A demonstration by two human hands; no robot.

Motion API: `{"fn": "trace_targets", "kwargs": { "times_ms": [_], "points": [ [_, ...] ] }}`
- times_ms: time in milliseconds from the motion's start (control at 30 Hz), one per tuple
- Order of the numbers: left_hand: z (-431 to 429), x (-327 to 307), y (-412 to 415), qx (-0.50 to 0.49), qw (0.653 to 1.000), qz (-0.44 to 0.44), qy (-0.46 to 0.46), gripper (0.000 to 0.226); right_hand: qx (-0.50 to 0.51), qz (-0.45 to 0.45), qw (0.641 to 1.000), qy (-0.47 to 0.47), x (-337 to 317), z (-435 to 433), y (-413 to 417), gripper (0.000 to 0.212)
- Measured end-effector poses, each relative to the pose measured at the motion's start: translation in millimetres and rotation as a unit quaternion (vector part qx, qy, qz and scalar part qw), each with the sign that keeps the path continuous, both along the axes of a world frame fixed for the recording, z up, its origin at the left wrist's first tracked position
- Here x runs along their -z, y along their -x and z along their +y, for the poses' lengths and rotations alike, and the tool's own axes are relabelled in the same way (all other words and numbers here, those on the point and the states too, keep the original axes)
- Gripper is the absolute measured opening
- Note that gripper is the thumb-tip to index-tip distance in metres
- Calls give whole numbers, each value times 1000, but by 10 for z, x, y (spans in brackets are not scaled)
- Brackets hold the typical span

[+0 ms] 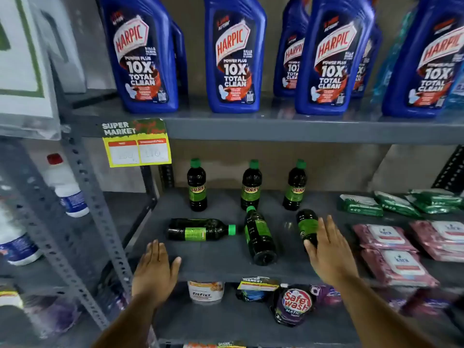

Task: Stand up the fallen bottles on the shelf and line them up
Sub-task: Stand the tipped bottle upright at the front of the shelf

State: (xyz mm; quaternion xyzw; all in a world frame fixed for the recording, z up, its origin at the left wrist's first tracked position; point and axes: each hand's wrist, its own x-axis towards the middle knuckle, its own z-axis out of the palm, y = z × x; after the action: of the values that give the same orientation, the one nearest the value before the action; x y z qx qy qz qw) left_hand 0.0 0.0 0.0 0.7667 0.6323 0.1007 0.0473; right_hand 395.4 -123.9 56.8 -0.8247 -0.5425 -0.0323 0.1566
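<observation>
Three dark bottles with green caps and green labels stand upright in a row at the back of the grey shelf (pixel 221 267): left (pixel 197 185), middle (pixel 251 185), right (pixel 295 185). In front of them three more lie on their sides. One (pixel 200 230) points its cap right. A second (pixel 259 237) points its cap to the back. The third (pixel 308 227) is partly hidden by my right hand (pixel 329 249), whose spread fingers rest on its near end without closing. My left hand (pixel 155 268) hovers open at the shelf's front edge, holding nothing.
Large blue Harpic bottles (pixel 234 54) fill the shelf above. Green packets (pixel 361 204) and pink wipe packs (pixel 391 252) lie on the right of the same shelf. A yellow price tag (pixel 136 146) hangs at upper left. White bottles (pixel 67 187) stand on the neighbouring rack. Detergent pouches sit below.
</observation>
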Motion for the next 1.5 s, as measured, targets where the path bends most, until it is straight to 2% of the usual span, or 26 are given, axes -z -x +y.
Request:
{"fn": "trace_targets", "kwargs": {
  "times_ms": [133,233,333,700,833,1000,1167,1300,1367,1433,1500],
  "points": [
    [166,78,120,-2,1000,8,3,78,67,151,986,27,29,166,71,76],
    [220,145,115,16,1000,20,5,78,125,215,967,58,-44,320,45,77],
    [256,184,135,13,999,36,8,81,172,248,949,90,-132,455,-3,88],
    [240,152,97,8,999,32,2,87,183,235,948,114,-75,546,-79,88],
    [211,154,97,9,999,34,0,80,174,198,961,87,-45,534,-11,98],
    [201,143,85,3,999,33,6,79,151,173,968,98,-46,540,15,106],
    [211,141,97,5,999,32,6,79,127,239,951,151,-127,567,-46,114],
    [209,141,99,2,999,37,4,84,103,274,947,130,-181,551,-127,110],
    [204,130,89,1,999,42,6,89,106,232,955,152,-223,532,-140,112],
    [202,121,83,0,999,42,7,94,109,100,968,204,-340,549,-138,109],
    [216,122,94,-3,999,40,7,97,86,-54,963,251,-551,593,-123,91]
  ]
}}
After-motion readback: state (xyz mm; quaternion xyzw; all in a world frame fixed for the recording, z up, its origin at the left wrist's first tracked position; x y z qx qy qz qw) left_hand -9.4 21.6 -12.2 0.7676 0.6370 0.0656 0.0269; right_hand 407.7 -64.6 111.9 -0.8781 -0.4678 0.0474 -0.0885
